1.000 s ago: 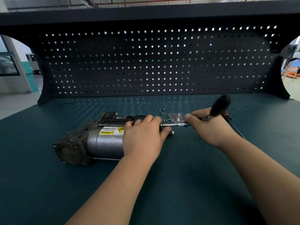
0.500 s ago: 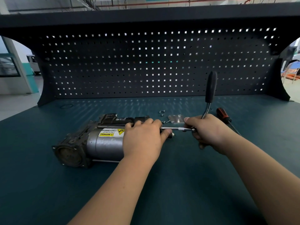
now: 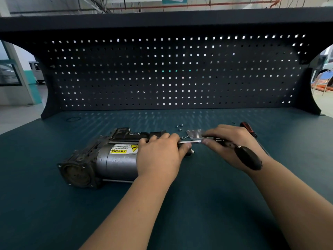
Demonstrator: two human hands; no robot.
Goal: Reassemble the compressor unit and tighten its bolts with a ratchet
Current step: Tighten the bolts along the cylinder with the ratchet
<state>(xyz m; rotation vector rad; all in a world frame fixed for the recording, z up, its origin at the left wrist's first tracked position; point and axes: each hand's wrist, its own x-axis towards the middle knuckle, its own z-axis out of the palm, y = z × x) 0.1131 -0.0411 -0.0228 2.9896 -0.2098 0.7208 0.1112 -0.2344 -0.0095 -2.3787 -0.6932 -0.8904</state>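
Ratchet (image 3: 247, 157) in right grip (image 3: 237, 138)

Compressor unit (image 3: 115, 160): dull grey cylinder, yellow-and-white warning label (image 3: 124, 148). Bench top (image 3: 54, 213): dark teal. Pegboard (image 3: 162, 78), upper frame: charcoal, regular grid of square holes. Ratchet (image 3: 247, 156), centre right: black handle, silver shaft.

A compressor unit (image 3: 108, 156) lies on its side on the counter (image 3: 54, 213), left of centre. The left hand (image 3: 158, 156) grips its right end. From that end a ratchet (image 3: 248, 157) runs right into the right hand (image 3: 232, 147), which holds it with its handle angled back toward the person over the wrist. Just behind the ratchet's bar lies a metal plate (image 3: 195, 133), with loose screws (image 3: 180, 126) behind and left of it. A screwdriver (image 3: 248, 129) lies behind the right hand. A pegboard (image 3: 171, 73) stands along the counter's back edge, with a ring (image 3: 73, 119) before its left end.
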